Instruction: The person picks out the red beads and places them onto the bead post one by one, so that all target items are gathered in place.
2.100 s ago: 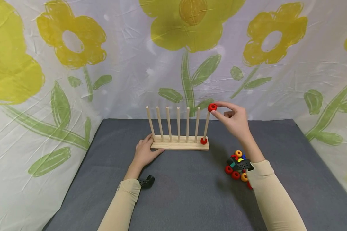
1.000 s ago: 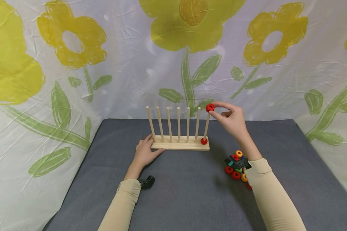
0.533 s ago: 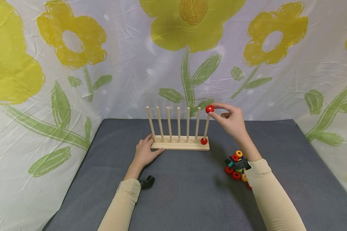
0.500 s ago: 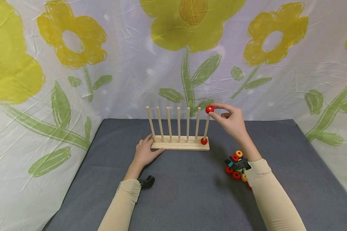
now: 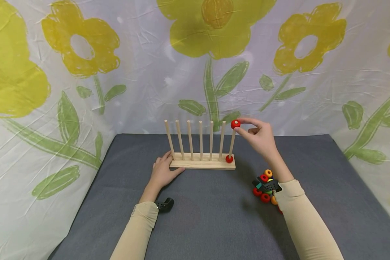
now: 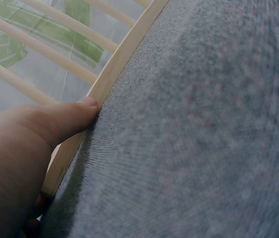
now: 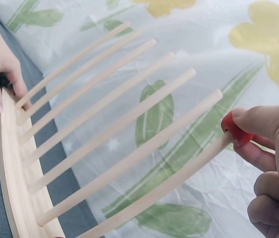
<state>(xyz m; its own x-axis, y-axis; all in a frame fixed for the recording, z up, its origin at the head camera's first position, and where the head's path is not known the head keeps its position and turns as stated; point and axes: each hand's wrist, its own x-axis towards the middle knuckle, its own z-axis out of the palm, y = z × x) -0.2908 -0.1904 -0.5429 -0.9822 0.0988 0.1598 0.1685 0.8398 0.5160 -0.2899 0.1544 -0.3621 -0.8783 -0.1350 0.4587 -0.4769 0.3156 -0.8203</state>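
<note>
A wooden peg rack [image 5: 202,164] with several upright pegs stands on the grey cloth. My left hand [image 5: 162,171] grips the left end of its base, thumb [image 6: 75,119] along the front edge and fingers behind. Between thumb and forefinger, my right hand [image 5: 260,137] pinches a red ring [image 5: 235,124] at the top of the rightmost peg. The pale peg end shows inside the ring's hole, and in the right wrist view the peg [image 7: 179,183] runs up into the ring. At the foot of that same peg lies another red ring [image 5: 229,159].
Several loose rings, such as a red ring [image 5: 265,197] and an orange ring [image 5: 268,173], lie on the cloth [image 5: 208,216] under my right wrist, which partly hides them. A flower-printed curtain [image 5: 143,72] hangs close behind the rack.
My right hand has shifted slightly left and down with the red ring, and the peg tip now shows in its hole. The left hand and rack have stayed still.
</note>
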